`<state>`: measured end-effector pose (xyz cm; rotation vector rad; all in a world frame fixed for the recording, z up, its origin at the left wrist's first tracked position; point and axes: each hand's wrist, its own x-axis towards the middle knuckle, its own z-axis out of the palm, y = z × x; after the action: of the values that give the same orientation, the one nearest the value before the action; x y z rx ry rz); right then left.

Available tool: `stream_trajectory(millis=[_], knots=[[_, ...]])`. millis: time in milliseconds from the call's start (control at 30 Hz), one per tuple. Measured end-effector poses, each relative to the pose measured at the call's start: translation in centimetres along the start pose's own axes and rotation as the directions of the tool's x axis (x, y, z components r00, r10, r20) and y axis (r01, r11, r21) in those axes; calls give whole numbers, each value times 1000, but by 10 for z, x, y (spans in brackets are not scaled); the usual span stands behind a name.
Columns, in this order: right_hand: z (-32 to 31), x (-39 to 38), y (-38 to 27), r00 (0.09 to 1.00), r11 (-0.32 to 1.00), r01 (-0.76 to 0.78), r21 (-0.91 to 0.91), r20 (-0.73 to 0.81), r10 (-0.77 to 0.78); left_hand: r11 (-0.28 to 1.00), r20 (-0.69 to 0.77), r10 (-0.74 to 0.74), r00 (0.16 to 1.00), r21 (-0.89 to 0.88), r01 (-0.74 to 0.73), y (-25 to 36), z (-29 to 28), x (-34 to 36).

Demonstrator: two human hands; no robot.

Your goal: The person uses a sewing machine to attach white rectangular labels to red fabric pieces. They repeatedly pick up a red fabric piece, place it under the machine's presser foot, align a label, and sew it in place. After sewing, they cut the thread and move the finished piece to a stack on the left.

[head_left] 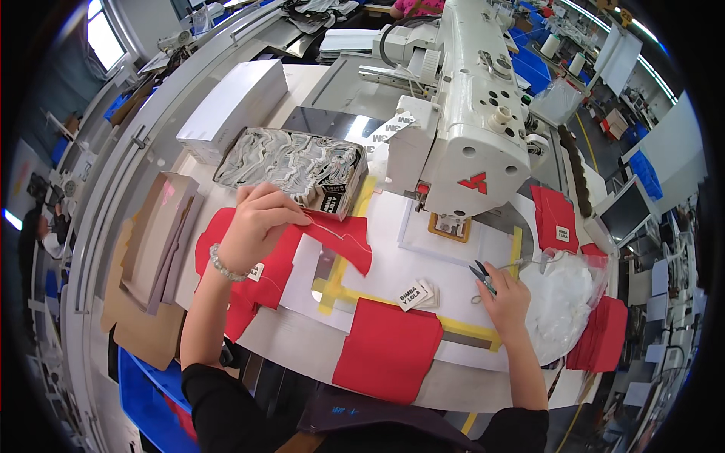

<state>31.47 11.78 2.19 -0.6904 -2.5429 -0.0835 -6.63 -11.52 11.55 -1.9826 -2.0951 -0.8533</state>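
My left hand [260, 226] pinches the edge of a small red fabric piece [346, 240], raised over the left part of the worktop. A loose pale thread runs across that piece. My right hand [508, 302] is closed around small thread snips [483, 275], their dark blades pointing up and left. Between the hands lies a small stack of white labels [414, 294] with dark print. A red fabric panel [389, 351] overhangs the front edge. Under my left wrist rests a pile of red fabric pieces [281, 264], one bearing a white label.
A white sewing machine [472, 143] stands ahead, its head above a taped white work surface [370, 283]. At left are a box of folded label strips [291, 162], a white carton [234, 102] and an open cardboard box [155, 241]. Red fabric and a clear plastic bag [563, 302] lie right.
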Motion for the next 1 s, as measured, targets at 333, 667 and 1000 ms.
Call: stream_trajectory(millis=[333, 667, 1000], knots=[[-6, -40, 4, 995, 995, -92, -37, 29, 93, 887, 6, -348, 938, 325, 327, -22, -36, -141], [-23, -67, -28, 995, 995, 21, 101, 97, -31, 868, 51, -265, 963, 447, 215, 2, -8, -116], [-67, -81, -20, 996, 1000, -12, 15, -84, 13, 947, 212, -13, 977, 315, -56, 40, 40, -72]])
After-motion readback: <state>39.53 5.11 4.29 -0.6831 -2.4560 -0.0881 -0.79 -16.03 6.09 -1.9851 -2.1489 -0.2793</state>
